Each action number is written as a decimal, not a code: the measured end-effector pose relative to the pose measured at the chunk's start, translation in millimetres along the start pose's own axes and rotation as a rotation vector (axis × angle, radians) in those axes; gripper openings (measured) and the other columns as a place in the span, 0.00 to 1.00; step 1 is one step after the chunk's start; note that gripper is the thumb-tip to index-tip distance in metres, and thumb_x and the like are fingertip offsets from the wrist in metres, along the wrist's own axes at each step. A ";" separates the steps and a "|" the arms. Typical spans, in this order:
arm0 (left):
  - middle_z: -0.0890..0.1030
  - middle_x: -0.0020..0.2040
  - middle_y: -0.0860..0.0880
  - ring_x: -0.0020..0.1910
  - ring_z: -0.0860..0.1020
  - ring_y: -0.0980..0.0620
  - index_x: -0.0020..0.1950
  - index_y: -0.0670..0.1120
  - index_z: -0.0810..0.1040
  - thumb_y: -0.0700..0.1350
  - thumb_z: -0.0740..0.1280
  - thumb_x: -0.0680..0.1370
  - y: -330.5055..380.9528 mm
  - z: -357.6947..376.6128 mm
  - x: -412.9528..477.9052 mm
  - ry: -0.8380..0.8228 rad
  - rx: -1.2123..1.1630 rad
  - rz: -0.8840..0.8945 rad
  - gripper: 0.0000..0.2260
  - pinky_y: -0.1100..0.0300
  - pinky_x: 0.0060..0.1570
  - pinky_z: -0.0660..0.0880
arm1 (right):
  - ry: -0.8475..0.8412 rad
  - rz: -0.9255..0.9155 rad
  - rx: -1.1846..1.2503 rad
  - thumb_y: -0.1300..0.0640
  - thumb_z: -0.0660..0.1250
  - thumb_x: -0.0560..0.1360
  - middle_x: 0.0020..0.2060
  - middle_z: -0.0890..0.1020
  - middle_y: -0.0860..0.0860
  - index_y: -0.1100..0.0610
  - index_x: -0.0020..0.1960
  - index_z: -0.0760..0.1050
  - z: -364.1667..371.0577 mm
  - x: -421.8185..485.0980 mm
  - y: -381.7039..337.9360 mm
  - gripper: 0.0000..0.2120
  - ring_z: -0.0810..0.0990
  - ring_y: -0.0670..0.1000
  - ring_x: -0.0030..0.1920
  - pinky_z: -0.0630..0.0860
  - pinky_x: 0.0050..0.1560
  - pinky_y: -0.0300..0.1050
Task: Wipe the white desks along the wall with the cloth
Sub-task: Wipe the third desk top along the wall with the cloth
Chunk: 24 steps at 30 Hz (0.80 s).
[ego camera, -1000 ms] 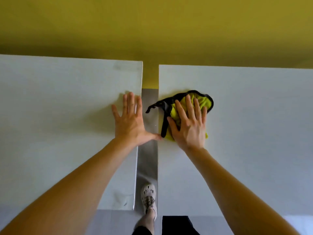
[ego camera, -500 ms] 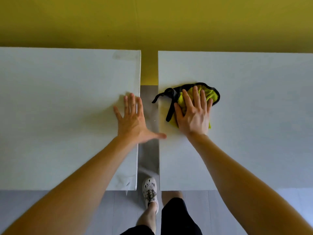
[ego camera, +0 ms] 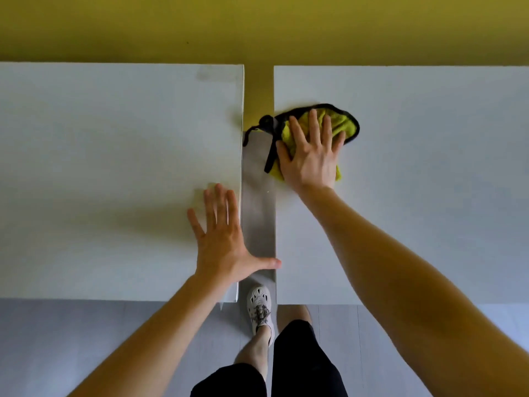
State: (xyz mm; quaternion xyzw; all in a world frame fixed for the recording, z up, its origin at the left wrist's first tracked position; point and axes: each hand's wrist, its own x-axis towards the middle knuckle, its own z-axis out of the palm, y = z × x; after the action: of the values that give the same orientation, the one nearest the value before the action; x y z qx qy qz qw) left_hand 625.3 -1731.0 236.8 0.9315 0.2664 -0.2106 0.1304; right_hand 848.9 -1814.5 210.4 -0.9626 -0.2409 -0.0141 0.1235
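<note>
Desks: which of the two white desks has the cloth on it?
The right desk: the yellow cloth lies there under the right hand. The left desk bears only the left hand.

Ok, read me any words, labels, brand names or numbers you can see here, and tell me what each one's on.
None: no text can be read anywhere in this view.
The left desk, right desk and yellow wall are plain.
The cloth under the right hand shows no printed tag.
The shoe shows no readable mark.
</note>
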 end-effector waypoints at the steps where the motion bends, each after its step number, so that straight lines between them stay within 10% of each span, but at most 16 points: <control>1: 0.24 0.84 0.43 0.84 0.26 0.40 0.84 0.45 0.25 0.92 0.57 0.53 -0.9 2.3 -5.5 -0.002 0.003 -0.004 0.79 0.27 0.81 0.37 | -0.009 0.011 -0.008 0.34 0.54 0.85 0.86 0.61 0.57 0.46 0.85 0.66 2.1 5.6 -6.2 0.31 0.56 0.67 0.86 0.51 0.81 0.77; 9: 0.30 0.87 0.44 0.86 0.31 0.40 0.88 0.45 0.34 0.92 0.56 0.50 -7.3 -6.5 -9.1 -0.003 -0.032 0.018 0.80 0.26 0.82 0.42 | -0.027 -0.157 0.071 0.38 0.63 0.86 0.86 0.61 0.56 0.47 0.84 0.69 -19.6 -181.3 18.9 0.29 0.53 0.63 0.87 0.53 0.83 0.74; 17: 0.31 0.87 0.51 0.88 0.35 0.47 0.88 0.57 0.37 0.75 0.68 0.75 -51.1 -22.4 -29.2 -0.024 0.090 0.151 0.56 0.30 0.84 0.49 | -0.004 -0.026 0.028 0.35 0.58 0.85 0.86 0.62 0.57 0.46 0.83 0.68 6.4 -37.2 -16.5 0.30 0.57 0.67 0.85 0.54 0.80 0.77; 24: 0.33 0.88 0.52 0.88 0.37 0.46 0.89 0.58 0.41 0.69 0.75 0.75 -47.1 -20.3 -26.2 -0.011 0.083 0.116 0.56 0.27 0.82 0.51 | -0.063 -0.192 0.116 0.39 0.64 0.86 0.87 0.60 0.55 0.47 0.84 0.69 -26.4 -254.4 5.0 0.29 0.52 0.63 0.87 0.54 0.82 0.75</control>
State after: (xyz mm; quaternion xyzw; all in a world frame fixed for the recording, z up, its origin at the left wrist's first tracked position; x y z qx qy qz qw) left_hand 585.7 -1696.5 260.6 0.9488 0.2024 -0.2184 0.1052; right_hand 627.3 -1942.4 212.8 -0.9263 -0.3360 0.0183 0.1694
